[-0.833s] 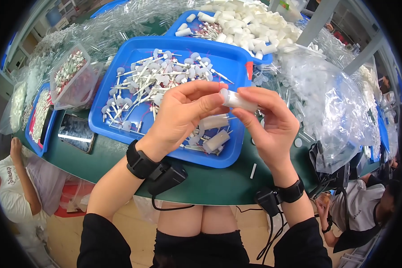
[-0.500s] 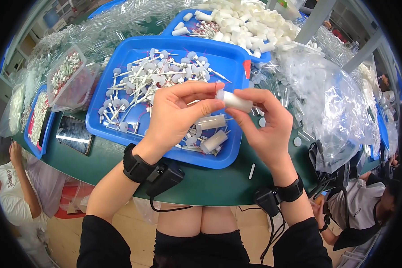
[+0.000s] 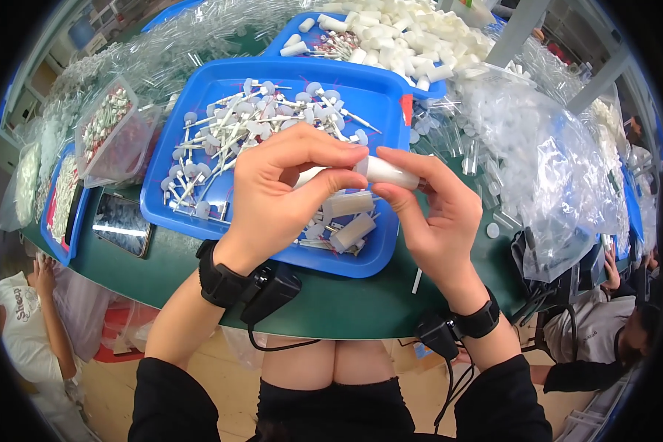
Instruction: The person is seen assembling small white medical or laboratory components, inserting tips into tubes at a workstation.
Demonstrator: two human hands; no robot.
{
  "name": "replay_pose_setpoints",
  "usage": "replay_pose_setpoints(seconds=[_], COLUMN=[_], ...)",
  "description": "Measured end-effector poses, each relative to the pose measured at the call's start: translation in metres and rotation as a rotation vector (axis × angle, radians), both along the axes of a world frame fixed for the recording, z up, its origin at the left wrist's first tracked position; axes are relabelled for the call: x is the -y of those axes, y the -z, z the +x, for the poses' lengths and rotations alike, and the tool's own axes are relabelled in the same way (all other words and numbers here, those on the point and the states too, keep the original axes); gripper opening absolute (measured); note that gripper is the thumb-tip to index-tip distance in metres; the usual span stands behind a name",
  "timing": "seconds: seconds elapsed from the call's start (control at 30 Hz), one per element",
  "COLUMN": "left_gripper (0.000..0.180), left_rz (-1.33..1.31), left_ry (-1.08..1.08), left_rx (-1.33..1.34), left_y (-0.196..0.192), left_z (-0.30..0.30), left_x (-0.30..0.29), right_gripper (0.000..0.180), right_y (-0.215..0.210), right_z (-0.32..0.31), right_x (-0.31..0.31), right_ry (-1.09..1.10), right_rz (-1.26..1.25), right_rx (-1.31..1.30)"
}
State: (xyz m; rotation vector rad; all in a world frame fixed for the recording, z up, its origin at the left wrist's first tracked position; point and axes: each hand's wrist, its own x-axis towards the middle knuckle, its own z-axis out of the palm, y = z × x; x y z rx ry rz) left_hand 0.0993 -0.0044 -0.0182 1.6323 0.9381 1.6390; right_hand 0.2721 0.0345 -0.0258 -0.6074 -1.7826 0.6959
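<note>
Over the blue tray [image 3: 157, 193], a short white plastic tube [image 3: 392, 174] lies nearly level between my two hands. My right hand [image 3: 443, 221] grips its right part between thumb and fingertips. At its left end, my left hand [image 3: 276, 188] pinches a translucent disc [image 3: 362, 165] against the tube; a white part shows behind these fingers, its shape partly hidden. Beneath my hands, two whitish tubes [image 3: 353, 233] with thin stems rest in the tray. Farther back in it lie many white sticks with round discs [image 3: 232, 140].
A second blue tray [image 3: 296, 35] heaped with white tubes [image 3: 401, 44] stands behind. At left are a clear tub of small parts [image 3: 110, 132] and a phone [image 3: 124, 222]. Clear plastic bags [image 3: 545, 169] fill the right side. A white stick [image 3: 417, 281] lies near the table's front edge.
My left fingers have closed in on the tube's disc end, covering more of it. The tube has shifted slightly right and down. People at both sides have moved their arms.
</note>
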Motion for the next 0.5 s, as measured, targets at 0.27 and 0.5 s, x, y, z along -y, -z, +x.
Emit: replay_pose_setpoints(seconds=[0.27, 0.5], left_gripper=[0.021, 0.026], left_rz=[0.080, 0.113], left_ry=[-0.050, -0.054], left_rx=[-0.013, -0.102], left_y=[-0.004, 0.001], left_z=[0.008, 0.001], left_x=[0.000, -0.001], right_gripper=[0.025, 0.024], right_y=[-0.004, -0.003], right_z=[0.002, -0.001], right_x=[0.001, 0.006], right_ry=[-0.017, -0.004], right_rz=[0.060, -0.046], right_rx=[-0.021, -0.062])
